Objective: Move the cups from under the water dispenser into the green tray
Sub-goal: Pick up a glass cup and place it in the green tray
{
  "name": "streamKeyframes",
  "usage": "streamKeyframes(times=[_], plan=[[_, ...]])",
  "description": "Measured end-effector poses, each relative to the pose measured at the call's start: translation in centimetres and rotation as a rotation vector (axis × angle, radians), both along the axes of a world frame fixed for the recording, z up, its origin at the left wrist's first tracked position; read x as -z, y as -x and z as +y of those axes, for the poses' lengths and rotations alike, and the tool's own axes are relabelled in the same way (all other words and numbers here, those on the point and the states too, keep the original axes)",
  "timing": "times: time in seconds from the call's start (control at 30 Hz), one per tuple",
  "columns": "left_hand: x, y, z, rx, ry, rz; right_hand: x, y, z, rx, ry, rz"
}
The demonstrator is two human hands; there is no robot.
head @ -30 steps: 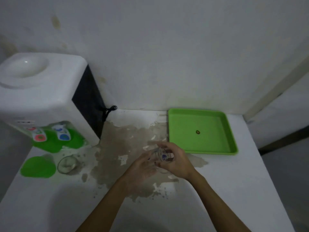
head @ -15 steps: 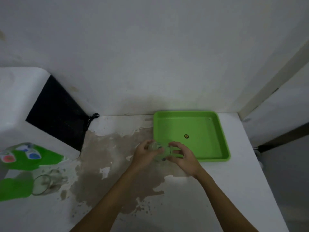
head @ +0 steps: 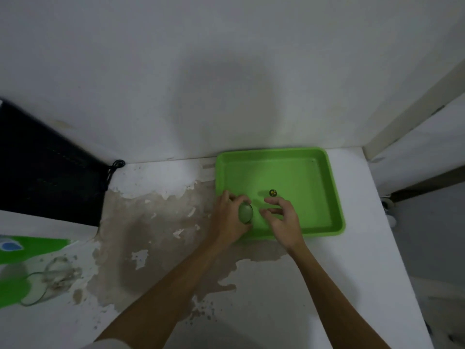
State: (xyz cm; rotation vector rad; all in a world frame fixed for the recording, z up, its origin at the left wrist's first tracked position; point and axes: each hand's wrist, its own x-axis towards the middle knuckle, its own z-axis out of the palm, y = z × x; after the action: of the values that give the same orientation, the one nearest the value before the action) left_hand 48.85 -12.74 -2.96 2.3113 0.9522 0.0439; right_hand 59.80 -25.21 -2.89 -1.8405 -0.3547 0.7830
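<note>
Your left hand [head: 230, 220] has carried the small clear glass cup [head: 245, 212] over the shallow green plastic tray [head: 324, 172]'s near-left corner, fingers wrapped round it. Right hand [head: 284, 217] just released, fingers spread empty. Second glass cup [head: 42, 283] waits by the dispenser

No text, label or number is legible anywhere.

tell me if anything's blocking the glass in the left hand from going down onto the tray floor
Nothing visible does. The left hand holds the glass cup over the near-left part of the green tray. The right hand is open beside it, and a small dark spot lies further in.
</note>
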Motion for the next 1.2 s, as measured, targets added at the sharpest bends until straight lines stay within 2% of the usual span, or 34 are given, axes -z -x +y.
streamKeyframes(times=[0.3,0.53,0.8,1.03,1.2], plan=[[0.4,0.2,-1.4,0.003,-0.028,0.013,0.4,-0.2,-0.1,-0.006,0.026,-0.041],[-1.5,2.9,-0.1,-0.063,0.141,-0.108,-1.8,1.6,0.9,-0.061,0.011,-0.167],[-3.9,16.1,2.9,-0.236,0.205,-0.354,-4.6,11.0,5.2,-0.246,-0.044,-0.257],[-4.8,30.9,6.5,-0.435,0.234,-0.343,-4.5,23.1,10.5,-0.478,-0.035,-0.221],[-5.2,39.6,9.4,-0.529,0.117,-0.333,-4.1,30.5,14.6,-0.632,0.001,-0.201]])
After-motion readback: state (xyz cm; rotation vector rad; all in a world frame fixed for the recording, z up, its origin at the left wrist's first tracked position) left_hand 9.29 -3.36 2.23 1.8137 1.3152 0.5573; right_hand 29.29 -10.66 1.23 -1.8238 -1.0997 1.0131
